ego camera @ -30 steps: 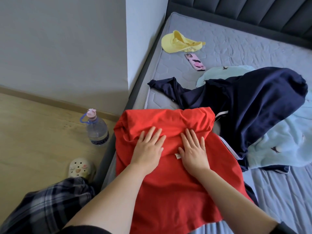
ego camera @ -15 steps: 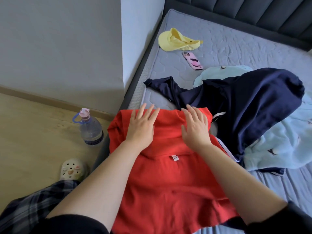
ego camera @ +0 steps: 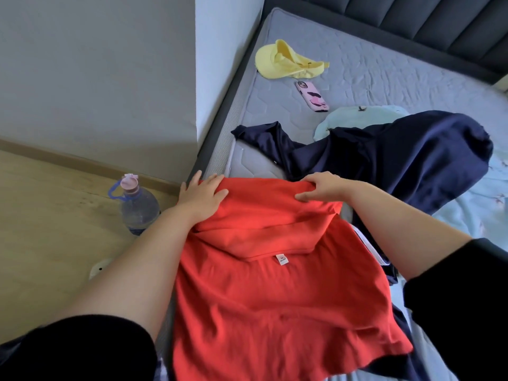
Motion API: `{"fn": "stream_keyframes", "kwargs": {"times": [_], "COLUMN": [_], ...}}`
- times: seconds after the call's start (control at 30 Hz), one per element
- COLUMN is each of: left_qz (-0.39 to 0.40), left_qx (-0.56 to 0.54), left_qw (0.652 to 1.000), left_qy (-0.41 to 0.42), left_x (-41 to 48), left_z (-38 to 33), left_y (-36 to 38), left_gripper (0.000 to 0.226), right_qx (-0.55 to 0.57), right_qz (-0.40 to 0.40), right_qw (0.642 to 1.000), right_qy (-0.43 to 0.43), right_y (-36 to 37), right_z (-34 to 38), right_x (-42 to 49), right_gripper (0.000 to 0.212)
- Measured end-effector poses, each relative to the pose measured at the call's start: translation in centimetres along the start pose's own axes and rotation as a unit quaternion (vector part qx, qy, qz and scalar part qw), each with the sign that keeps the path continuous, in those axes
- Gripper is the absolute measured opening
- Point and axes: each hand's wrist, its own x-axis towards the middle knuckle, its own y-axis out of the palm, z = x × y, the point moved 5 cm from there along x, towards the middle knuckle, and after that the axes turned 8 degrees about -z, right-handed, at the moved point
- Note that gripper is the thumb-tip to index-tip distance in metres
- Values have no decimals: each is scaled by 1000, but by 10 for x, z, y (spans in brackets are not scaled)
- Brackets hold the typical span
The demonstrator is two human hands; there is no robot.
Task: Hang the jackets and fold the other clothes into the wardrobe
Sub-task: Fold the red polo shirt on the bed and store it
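Two garments crowd the red shirt (ego camera: 280, 292): navy jacket (ego camera: 412, 166), blue blanket (ego camera: 467, 215).

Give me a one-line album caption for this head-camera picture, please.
Both hands, left hand and right hand, grip the far edge of a red shirt on the bed.

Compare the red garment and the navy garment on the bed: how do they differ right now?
The red garment lies spread flat with its top part folded over; the navy garment lies crumpled and unfolded. Left hand and right hand both hold the red garment's far edge; neither holds the navy one. The red garment is nearer the person and overlaps the navy one's edge. Both lie on the grey mattress.
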Motion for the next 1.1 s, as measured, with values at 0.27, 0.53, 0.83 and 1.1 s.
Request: {"fn": "stream_keyframes", "kwargs": {"times": [0.27, 0.53, 0.83, 1.1], "left_qz": [4, -275, -348, -396], "left_qx": [60, 74, 85, 13], "left_qw": [998, 958, 933, 885], "left_qy": [-22, -41, 31, 245], "left_x": [5, -9, -38, -125], "left_z": [-1, -18, -51, -81], "left_y": [-35, -93, -122, -83], "left_gripper": [45, 23, 22, 12], "right_qx": [-60, -56, -167, -43], "right_qz": [9, -293, -342, -502], "right_qw": [998, 954, 924, 855], "right_qy": [-13, -35, -34, -125], "right_y": [-21, -88, -97, -62], "right_z": [7, 25, 39, 6], "right_x": [-2, -16, -31, -91], "right_gripper": [24, 15, 26, 28]}}
